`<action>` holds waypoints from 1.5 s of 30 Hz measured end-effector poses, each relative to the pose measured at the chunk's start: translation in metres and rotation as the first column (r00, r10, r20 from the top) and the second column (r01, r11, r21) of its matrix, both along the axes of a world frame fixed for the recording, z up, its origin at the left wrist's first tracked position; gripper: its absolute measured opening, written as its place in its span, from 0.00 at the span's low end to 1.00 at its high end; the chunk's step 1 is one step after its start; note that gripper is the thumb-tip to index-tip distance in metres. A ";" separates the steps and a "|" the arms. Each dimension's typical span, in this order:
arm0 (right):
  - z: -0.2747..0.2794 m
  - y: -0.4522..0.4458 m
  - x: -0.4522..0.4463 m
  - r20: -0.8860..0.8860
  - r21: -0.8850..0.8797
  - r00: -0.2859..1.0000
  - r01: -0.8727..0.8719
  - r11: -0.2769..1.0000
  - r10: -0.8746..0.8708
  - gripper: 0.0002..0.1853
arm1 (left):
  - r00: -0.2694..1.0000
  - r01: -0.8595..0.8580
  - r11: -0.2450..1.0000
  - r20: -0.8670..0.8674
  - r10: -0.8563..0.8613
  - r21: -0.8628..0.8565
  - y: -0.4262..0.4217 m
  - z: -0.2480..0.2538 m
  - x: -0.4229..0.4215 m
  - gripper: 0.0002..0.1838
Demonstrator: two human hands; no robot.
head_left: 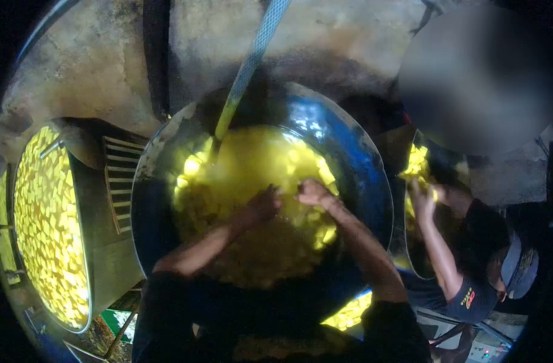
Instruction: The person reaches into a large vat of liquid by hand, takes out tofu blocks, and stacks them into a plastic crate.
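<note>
In front of me stands a large round blue tub (373,175) holding murky yellowish water (255,160). Yellow cut cubes (325,172) gather along its right side, with a few more at the left. My left hand (267,202) is over the middle of the tub, fingers curled in. Just to its right, my right hand (312,192) is closed too. I cannot make out what either hand holds, if anything. A mesh-patterned hose (252,63) slants down from above, its lower end in the tub at the upper left.
A big round vessel full of yellow cubes (49,230) stands at left, near a slatted rack (120,184). At right, a co-worker's hands (423,196) hold yellow cubes over another tub (408,242). More cubes (352,311) show below my tub. Behind is a stained wall (95,66).
</note>
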State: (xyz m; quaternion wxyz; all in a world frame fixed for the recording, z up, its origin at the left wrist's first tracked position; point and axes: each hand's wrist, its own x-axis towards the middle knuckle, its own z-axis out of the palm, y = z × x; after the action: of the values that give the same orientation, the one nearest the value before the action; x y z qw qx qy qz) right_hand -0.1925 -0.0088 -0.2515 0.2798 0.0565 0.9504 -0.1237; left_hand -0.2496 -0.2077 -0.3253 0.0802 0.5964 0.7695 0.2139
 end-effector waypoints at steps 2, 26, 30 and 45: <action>0.023 -0.001 -0.035 0.013 -0.055 0.987 0.161 0.985 -0.160 0.12 | 0.987 -0.017 0.999 -0.156 0.023 0.041 0.006 -0.010 -0.009 0.16; 0.053 -0.099 -0.043 -0.190 -0.499 0.955 0.106 0.860 -0.228 0.24 | -0.300 -0.880 0.473 0.827 -0.475 -0.048 -0.017 -0.005 -0.011 0.18; 0.043 -0.113 -0.036 -0.260 -0.661 0.905 0.086 0.745 -0.336 0.23 | -0.226 -0.943 0.319 0.885 -0.408 -0.094 -0.012 -0.026 0.000 0.18; -0.120 -0.063 0.007 -0.233 0.191 0.972 0.066 0.979 -0.020 0.21 | -0.199 -0.975 0.222 0.462 -0.864 -0.005 -0.045 -0.033 0.005 0.23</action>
State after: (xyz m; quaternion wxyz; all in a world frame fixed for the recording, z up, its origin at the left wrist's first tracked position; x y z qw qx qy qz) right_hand -0.1854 -0.0721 -0.3718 0.1582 0.0898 0.9825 -0.0407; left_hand -0.2444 -0.2523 -0.3588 0.2063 -0.1194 0.0408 0.9703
